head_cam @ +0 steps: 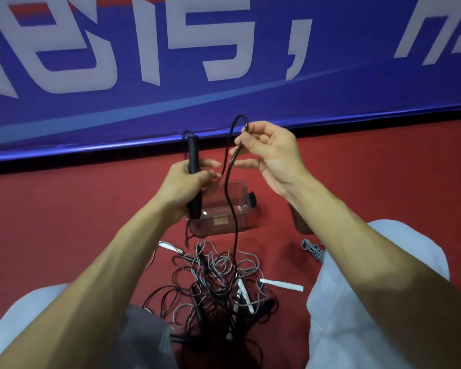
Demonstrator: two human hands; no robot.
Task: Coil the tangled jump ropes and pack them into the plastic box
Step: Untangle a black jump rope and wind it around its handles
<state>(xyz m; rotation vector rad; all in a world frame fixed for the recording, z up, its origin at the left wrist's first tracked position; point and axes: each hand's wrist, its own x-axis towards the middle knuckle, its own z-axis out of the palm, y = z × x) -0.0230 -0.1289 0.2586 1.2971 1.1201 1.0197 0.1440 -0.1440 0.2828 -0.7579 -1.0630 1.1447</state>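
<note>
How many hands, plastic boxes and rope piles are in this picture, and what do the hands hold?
Hands: 2; the left hand grips a black handle, the right hand pinches a black rope.
Plastic box: 1
Tangled rope pile: 1
Total: 4

This looks like a sports hall or gym, not a home. The floor (64, 209) is a smooth, dark red sports surface. Along its far edge stands a long blue banner (250, 102) printed with large white characters (216, 35), the kind put up at sports venues. A tangle of black, grey and white jump ropes (216, 283) lies directly on the floor, between the legs of a person sitting there.
</note>
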